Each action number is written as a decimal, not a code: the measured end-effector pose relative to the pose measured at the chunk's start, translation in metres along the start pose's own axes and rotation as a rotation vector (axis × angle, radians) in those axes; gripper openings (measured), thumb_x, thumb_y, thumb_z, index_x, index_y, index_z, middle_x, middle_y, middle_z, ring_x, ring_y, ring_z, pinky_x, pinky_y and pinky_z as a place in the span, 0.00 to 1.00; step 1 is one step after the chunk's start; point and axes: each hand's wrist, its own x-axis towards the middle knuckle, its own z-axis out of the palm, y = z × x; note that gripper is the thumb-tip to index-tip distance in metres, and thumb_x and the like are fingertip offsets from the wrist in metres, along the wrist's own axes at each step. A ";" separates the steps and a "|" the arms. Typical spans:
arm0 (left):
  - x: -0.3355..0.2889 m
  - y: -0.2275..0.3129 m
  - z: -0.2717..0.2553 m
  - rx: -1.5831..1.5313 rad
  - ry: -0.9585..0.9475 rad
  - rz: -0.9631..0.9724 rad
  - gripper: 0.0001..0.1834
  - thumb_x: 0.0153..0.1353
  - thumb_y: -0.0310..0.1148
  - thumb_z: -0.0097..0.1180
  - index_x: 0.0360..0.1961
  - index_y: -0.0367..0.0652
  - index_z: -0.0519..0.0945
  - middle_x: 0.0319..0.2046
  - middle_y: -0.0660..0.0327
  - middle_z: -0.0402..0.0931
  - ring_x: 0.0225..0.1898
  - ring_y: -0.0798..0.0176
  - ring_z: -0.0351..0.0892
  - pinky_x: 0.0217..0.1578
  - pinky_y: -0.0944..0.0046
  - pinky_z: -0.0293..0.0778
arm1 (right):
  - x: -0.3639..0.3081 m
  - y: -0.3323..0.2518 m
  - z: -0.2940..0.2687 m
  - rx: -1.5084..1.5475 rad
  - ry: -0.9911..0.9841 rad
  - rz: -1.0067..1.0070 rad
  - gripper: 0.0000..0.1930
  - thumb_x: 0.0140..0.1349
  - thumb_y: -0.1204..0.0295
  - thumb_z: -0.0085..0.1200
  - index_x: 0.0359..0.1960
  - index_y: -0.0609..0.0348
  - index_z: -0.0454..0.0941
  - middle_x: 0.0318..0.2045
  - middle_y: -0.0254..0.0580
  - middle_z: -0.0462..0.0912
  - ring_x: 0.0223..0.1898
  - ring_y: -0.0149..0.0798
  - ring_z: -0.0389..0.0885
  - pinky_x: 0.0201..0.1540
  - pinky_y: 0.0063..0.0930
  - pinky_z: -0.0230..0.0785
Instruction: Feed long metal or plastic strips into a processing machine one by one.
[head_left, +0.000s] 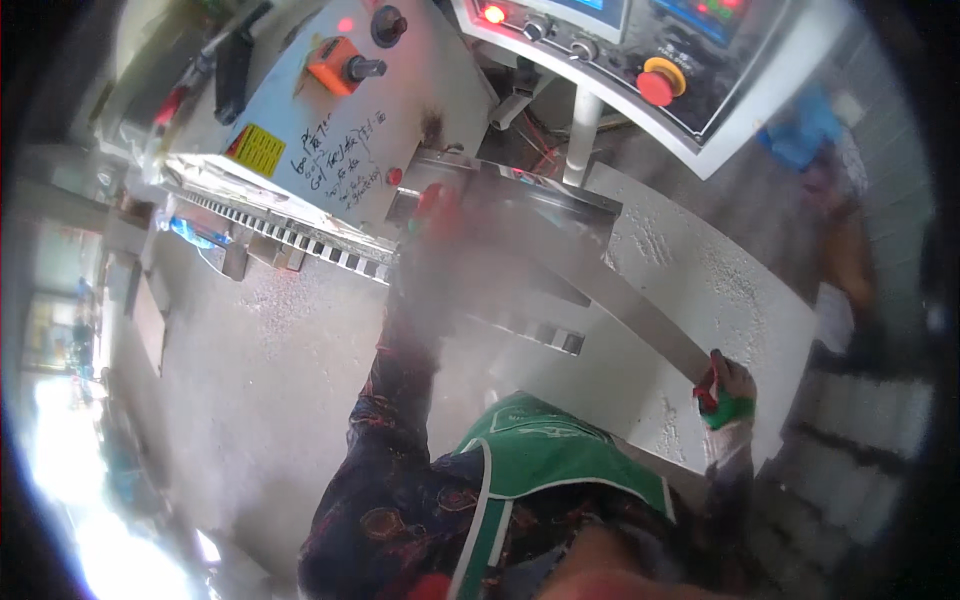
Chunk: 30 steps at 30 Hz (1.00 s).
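A long, flat grey strip (640, 318) runs slantwise from the machine's metal housing (590, 208) toward my right side. My right hand (735, 395), in a red and green glove, is closed round its near right end. Up at the left end of the housing is my left hand (436, 208), its glove showing red. A hazy blur over the middle of the view hides most of that hand, so its fingers and anything in them cannot be made out. The far end of the strip is lost in the same haze.
A control panel (690, 110) with a red stop button (657, 82) overhangs at top right. On the left, a white machine cabinet (330, 140) carries an orange switch (340, 66), above a toothed track (290, 235). White dust lies on the pale table (690, 270).
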 end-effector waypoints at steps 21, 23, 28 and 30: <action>-0.141 -0.119 0.043 -0.159 -0.266 0.372 0.27 0.70 0.25 0.62 0.68 0.36 0.71 0.58 0.59 0.76 0.55 0.64 0.76 0.56 0.61 0.76 | 0.130 -0.067 -0.038 -0.247 -0.419 0.041 0.39 0.54 0.53 0.67 0.68 0.50 0.69 0.51 0.48 0.80 0.52 0.53 0.80 0.56 0.47 0.72; -0.139 -0.129 0.055 0.154 -0.139 0.307 0.27 0.69 0.23 0.62 0.68 0.36 0.71 0.60 0.59 0.74 0.57 0.63 0.74 0.58 0.61 0.74 | 0.138 -0.063 -0.032 -0.252 -0.401 0.015 0.39 0.55 0.53 0.66 0.68 0.48 0.69 0.51 0.48 0.80 0.53 0.54 0.80 0.56 0.48 0.73; -0.128 -0.147 0.075 0.299 -0.046 0.201 0.27 0.68 0.19 0.62 0.67 0.40 0.72 0.55 0.63 0.75 0.55 0.67 0.74 0.58 0.62 0.73 | 0.164 -0.067 -0.031 -0.243 -0.385 -0.003 0.37 0.57 0.51 0.65 0.68 0.45 0.69 0.52 0.49 0.79 0.53 0.55 0.80 0.56 0.50 0.73; -0.110 -0.172 0.065 -0.099 -0.257 0.333 0.28 0.67 0.21 0.63 0.68 0.40 0.71 0.52 0.64 0.75 0.53 0.68 0.74 0.55 0.63 0.74 | 0.181 -0.079 -0.033 -0.232 -0.419 0.006 0.36 0.55 0.55 0.67 0.66 0.47 0.70 0.53 0.50 0.79 0.54 0.57 0.78 0.56 0.51 0.73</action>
